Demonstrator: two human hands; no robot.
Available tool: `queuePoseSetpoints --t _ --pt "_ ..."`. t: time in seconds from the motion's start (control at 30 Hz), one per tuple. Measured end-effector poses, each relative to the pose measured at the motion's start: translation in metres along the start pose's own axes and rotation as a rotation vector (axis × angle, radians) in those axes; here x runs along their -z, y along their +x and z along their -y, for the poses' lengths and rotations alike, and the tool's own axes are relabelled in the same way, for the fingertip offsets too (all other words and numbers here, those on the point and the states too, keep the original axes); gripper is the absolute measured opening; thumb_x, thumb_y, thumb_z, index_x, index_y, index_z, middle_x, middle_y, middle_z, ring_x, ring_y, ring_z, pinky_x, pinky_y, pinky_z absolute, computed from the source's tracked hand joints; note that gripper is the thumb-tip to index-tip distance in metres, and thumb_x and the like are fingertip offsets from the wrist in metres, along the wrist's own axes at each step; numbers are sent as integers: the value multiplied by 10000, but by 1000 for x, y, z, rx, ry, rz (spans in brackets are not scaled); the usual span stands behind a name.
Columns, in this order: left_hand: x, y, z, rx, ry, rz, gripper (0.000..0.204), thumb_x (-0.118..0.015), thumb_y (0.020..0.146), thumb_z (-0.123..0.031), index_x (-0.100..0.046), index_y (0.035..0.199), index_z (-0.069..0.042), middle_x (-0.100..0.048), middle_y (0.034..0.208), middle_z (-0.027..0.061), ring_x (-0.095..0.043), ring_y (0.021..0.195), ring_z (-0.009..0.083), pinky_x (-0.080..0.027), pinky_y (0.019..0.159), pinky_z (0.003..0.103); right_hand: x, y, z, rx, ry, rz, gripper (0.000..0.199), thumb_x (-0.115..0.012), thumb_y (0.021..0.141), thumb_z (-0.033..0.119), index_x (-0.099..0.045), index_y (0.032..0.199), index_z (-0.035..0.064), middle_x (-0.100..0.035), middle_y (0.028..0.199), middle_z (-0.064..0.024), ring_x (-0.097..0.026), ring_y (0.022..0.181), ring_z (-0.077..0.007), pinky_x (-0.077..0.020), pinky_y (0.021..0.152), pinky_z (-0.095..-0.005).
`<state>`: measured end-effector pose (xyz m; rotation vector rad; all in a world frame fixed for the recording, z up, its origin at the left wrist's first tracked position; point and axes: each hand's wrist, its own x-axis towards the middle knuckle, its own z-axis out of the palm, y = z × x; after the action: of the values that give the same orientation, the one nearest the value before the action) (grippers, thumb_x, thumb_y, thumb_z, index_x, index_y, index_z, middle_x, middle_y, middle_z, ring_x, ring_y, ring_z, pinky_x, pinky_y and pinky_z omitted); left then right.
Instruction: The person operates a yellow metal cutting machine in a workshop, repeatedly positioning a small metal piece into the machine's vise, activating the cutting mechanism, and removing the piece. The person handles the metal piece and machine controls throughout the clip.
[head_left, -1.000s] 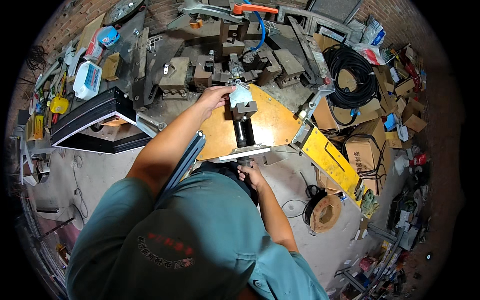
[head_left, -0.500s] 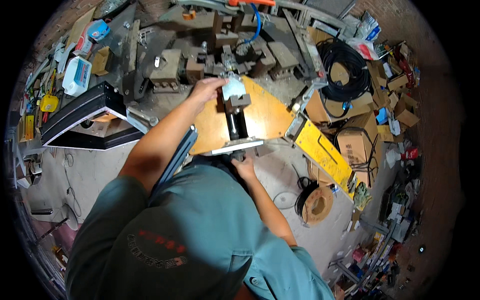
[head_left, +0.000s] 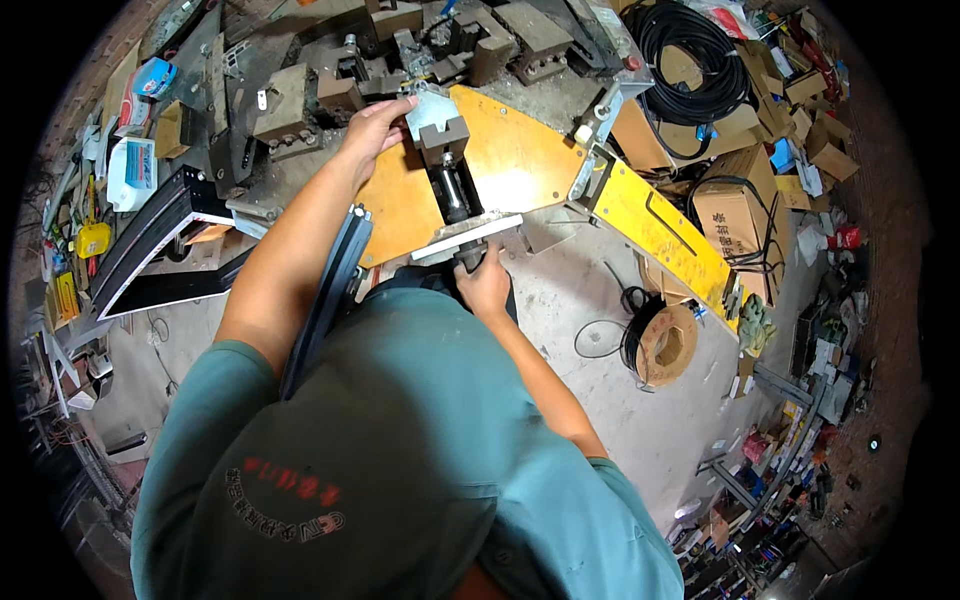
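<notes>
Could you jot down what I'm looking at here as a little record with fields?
Setting: cluttered workshop floor seen from above the person's head
Left hand: resting on the pale metal block at the far end of a dark cylinder
Right hand: closed around the cylinder's near end, below a grey crossbar
Base: orange plate under the cylinder
Nearby: coiled black cable, cardboard boxes, cable reel, steel blocks

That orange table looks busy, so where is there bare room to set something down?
Bare orange table lies right of the black cylinder, up to the yellow arm. Grey floor between right hand and cable spool is free. Steel blocks beyond left hand crowd together.
</notes>
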<state>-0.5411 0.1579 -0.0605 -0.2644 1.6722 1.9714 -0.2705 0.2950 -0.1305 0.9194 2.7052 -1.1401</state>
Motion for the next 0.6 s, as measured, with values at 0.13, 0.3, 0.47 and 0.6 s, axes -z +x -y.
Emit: queuePoseSetpoints --t 0.13,0.3,0.47,0.6 --pt "-4 0 1 -7 -11 21 360 -786 832 -331 -707 1079 -81 -685 987 16 -623 911 105 -489 875 256 -13 21 -47 -38 669 326 384 -723 765 124 -542 1081 -1 -671 859 -205 -646 646 -306 -508 593 -395" --pt "1 2 6 -22 17 -4 316 -781 842 -319 -723 1054 -91 -689 968 3 -623 888 98 -492 829 237 -8 36 -55 -250 796 662 275 -692 792 95 -552 990 -33 -658 851 -145 -602 592 -185 -486 538 -336" --pt "2 -1 3 9 -7 30 340 -754 874 -318 -695 1098 -69 -698 1022 20 -643 948 111 -495 891 262 -13 7 -14 67 -39 -59 417 -739 720 203 -569 1034 -13 -684 809 -235 -682 708 -371 -545 670 -458" --pt "-2 -1 1 30 -46 21 297 -777 854 -307 -713 1040 -85 -696 956 8 -627 886 97 -483 859 256 -3 32 -51 -293 1069 728 163 -679 802 65 -555 898 19 -623 712 -78 -549 535 -107 -422 471 -263"
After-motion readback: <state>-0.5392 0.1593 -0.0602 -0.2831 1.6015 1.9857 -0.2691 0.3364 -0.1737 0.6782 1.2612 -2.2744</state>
